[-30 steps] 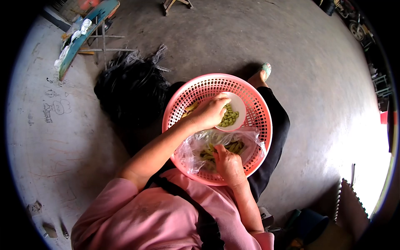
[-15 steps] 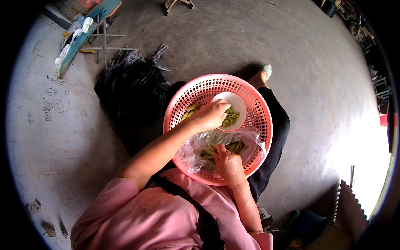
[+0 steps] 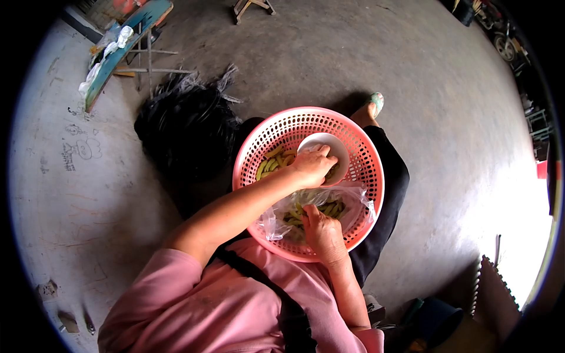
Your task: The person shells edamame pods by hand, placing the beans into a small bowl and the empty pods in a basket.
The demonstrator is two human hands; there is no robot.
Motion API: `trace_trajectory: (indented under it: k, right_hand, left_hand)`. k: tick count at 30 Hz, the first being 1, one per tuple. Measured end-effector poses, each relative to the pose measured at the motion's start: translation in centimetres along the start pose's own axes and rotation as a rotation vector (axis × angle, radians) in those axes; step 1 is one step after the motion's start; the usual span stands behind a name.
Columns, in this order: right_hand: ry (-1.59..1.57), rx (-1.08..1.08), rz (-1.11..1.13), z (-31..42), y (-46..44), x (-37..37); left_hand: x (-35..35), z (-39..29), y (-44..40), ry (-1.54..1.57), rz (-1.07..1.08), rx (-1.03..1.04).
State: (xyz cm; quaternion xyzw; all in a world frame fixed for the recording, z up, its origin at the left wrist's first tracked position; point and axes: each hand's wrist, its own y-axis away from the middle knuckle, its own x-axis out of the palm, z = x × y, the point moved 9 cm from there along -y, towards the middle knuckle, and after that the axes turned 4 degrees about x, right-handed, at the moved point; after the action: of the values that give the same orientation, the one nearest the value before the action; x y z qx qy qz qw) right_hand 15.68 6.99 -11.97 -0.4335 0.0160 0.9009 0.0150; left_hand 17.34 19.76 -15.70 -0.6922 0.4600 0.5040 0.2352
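Observation:
A pink perforated basket (image 3: 247, 162) rests on my lap. Inside its far part sits a white bowl (image 3: 309, 142), which holds green beans, mostly covered. My left hand (image 3: 316, 167) reaches over the bowl, its fingers apart and bent down inside; the fingertips are hidden. Yellow-green pods (image 3: 272, 162) lie in the basket to the left of the bowl. Nearer to me is a clear plastic bag (image 3: 273, 226) with more pods (image 3: 333, 209) in it. My right hand (image 3: 323, 233) is closed at the bag, thumb against curled fingers; what it grips is unclear.
A black stringy heap (image 3: 185, 132) lies on the floor left of the basket. Beyond it stands a blue-green board (image 3: 106, 67) on thin metal legs. A wooden stool's legs (image 3: 253, 8) show at the top. A dark blue bucket (image 3: 438, 320) is at lower right.
My left hand has moved right and slightly toward me, farther over the bowl, hiding most of the beans and uncovering more pods at left. My right hand stays nearly still.

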Motion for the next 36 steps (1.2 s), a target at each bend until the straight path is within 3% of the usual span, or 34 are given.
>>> trace_trajectory:
  k: [9,12,13,16,19,24,28,32,36]
  right_hand:
    - [0.007,-0.010,-0.007,0.0,0.1,0.1]
    - [0.009,0.000,0.001,-0.1,0.2,0.2]
    - [0.007,0.000,0.001,-0.1,0.2,0.2]
    - [-0.005,0.004,-0.002,-0.1,0.1,0.0]
    - [-0.061,0.092,-0.027,-0.5,0.0,-0.5]
    - [-0.151,0.197,-0.152,-1.2,0.0,-2.2]
    - [-0.242,0.216,-0.250,-1.9,0.1,-2.9]
    - [-0.282,0.201,-0.237,-1.6,0.0,-3.0]
    - [-0.326,0.165,-0.264,-1.4,0.1,-3.0]
  left_hand:
    - [0.3,0.9,-0.2,0.080,-0.044,0.007]
    - [-2.1,1.4,0.3,0.156,-0.240,-0.001]
    - [-1.7,2.9,0.2,0.402,-0.246,-0.130]
    - [-4.2,0.3,0.8,0.185,-0.363,0.116]
    - [-7.6,-1.8,2.4,0.216,-0.498,0.245]
    - [-10.6,-2.7,6.6,0.365,-0.496,0.020]
    - [-5.0,-1.7,10.5,0.716,-0.307,-0.219]
    - [-2.1,-2.0,11.1,0.611,-0.210,-0.157]
    - [-1.7,-2.0,10.4,0.866,-0.192,-0.144]
